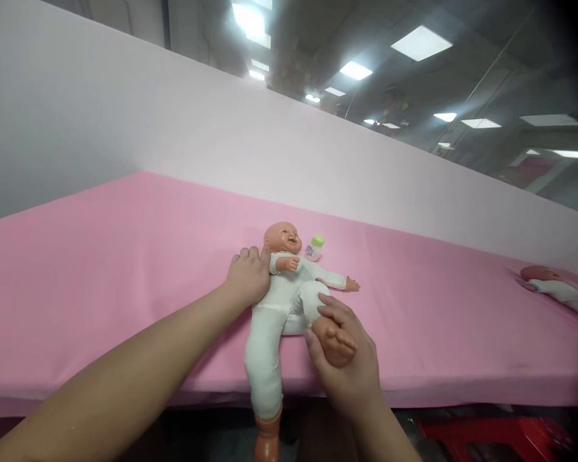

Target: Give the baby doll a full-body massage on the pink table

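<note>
A baby doll (275,308) in a white body suit lies on its back on the pink-covered table, its head toward the far wall. My left hand (251,273) is closed at the doll's shoulder and upper arm on the left side; part of the grip is hidden. My right hand (349,359) wraps round the doll's other lower leg by the ankle, with the bare foot showing and the knee bent up. The doll's straight leg hangs over the table's front edge. Beside its head stands a small baby bottle (314,249) with a green cap.
The pink table cover (101,276) runs up to a white partition (221,128). A second doll (559,289) lies at the far right. Below the front edge, a red plastic stool (496,436) stands on the floor. Ceiling lights shine beyond the partition.
</note>
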The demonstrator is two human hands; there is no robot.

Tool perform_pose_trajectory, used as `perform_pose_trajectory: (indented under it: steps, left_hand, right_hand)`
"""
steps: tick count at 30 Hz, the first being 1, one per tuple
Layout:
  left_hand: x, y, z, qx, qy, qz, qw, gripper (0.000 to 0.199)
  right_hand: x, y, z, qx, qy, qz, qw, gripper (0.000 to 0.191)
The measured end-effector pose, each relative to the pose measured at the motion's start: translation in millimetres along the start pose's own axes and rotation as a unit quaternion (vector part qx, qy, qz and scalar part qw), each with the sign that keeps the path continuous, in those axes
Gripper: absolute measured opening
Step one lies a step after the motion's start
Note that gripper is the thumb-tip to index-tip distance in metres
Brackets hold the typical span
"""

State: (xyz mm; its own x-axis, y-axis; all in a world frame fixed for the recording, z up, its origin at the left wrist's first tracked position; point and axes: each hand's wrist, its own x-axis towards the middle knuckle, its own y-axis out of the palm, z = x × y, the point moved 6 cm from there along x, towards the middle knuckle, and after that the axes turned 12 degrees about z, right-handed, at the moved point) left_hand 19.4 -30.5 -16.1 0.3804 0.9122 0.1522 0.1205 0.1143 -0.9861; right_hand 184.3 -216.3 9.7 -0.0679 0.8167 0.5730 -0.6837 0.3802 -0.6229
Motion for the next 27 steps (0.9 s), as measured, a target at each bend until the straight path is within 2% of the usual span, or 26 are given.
perform_pose_trajectory:
  steps: [3,6,10,13,17,20,23,27]
  left_hand:
    - [-0.8,-1.3,2.3,-0.035,0.024,-0.032,0.999,0.055]
    - [-0.7,-4.6,4.0,-0.075,0.043,-0.051,0.995,0.054]
    - [0.7,-8.6,4.5,-0.064,0.044,-0.061,0.995,0.054]
    - [2.7,-8.9,4.5,-0.050,0.043,-0.070,0.995,0.059]
    - [7.2,-8.7,8.1,-0.068,0.042,-0.069,0.994,0.065]
    - [10.2,-12.4,12.0,-0.120,0.055,-0.066,0.989,0.049]
    - [11.5,-15.8,16.8,-0.168,0.041,-0.071,0.982,0.038]
    - [9.5,-12.7,17.3,-0.151,0.005,-0.074,0.986,0.045]
  right_hand:
    - [19.9,7.9,-7.4,0.014,0.017,0.018,1.000,0.032]
    - [26.3,14.3,-15.2,0.020,0.027,0.026,0.999,0.033]
    - [28.8,17.5,-30.4,0.036,0.051,0.020,0.998,0.034]
    - [35.8,25.2,-40.6,0.044,0.062,0.039,0.996,0.035]
    - [48.4,41.3,-37.9,0.032,0.037,0.077,0.996,0.028]
    - [52.7,49.4,-30.7,0.027,0.031,0.089,0.995,0.020]
    - [51.2,52.7,-26.2,0.029,0.025,0.088,0.995,0.018]
    - [47.3,54.1,-27.1,0.037,0.020,0.078,0.996,0.024]
